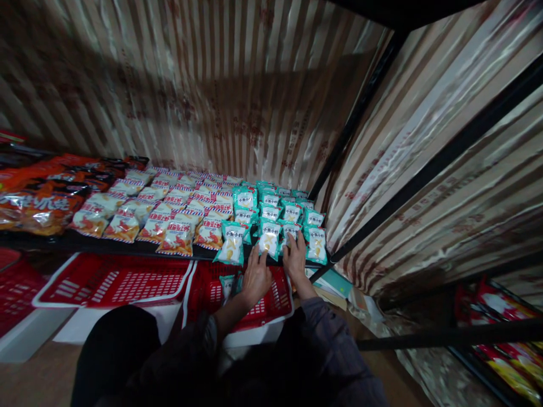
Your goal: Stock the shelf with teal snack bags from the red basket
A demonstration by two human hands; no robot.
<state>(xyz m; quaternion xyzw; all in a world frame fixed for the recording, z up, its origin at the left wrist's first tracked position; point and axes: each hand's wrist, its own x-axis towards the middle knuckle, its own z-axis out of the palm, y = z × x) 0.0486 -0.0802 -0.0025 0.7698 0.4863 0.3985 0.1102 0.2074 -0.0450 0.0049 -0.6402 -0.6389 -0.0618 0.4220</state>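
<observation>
Striped, translucent sheeting is hanging behind a black shelf, where orange bags and white bags are filling the stretch to the left of teal snack packets. Below, a red basket is sitting under the person's forearms, holding at least one more teal packet. At the shelf's front edge, the left hand is reaching forward, partly open with fingers loosely bent, its fingertips meeting the lower end of the middle front packet. That packet is lying just ahead of the left hand and slightly to its right, its long axis running away from the person; the left hand is the nearer of the two. Beside it, the right hand is spreading partly open fingers over the neighboring front packet, which is pointing the same way. Whether either hand is gripping or only pressing, the view is not showing.
</observation>
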